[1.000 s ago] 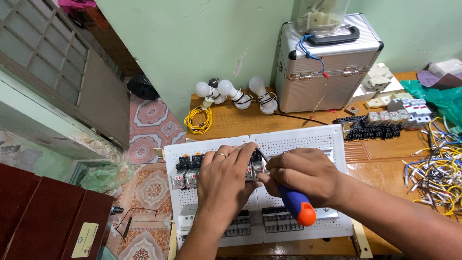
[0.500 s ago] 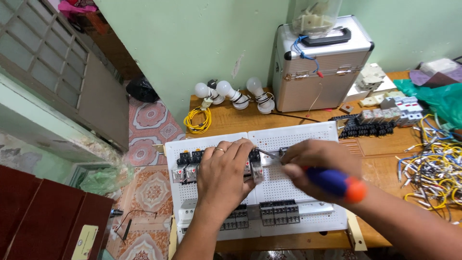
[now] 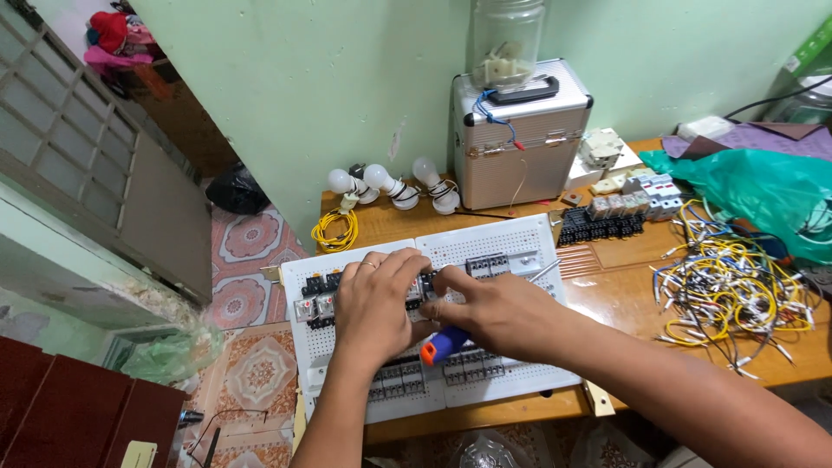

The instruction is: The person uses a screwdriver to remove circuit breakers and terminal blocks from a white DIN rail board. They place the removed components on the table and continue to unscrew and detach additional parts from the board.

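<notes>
We see the white perforated panel (image 3: 520,247) lying flat on the wooden table (image 3: 624,286), and both hands rest on its upper middle, where a row of small black and grey components (image 3: 485,265) is mounted. The left hand (image 3: 374,305) lies palm down with its fingers curled onto the components, touching the right hand (image 3: 498,314). The right hand grips a screwdriver with a blue and orange handle (image 3: 442,344), whose handle pokes out beneath the palm, while its fingertips pinch at the same spot.
</notes>
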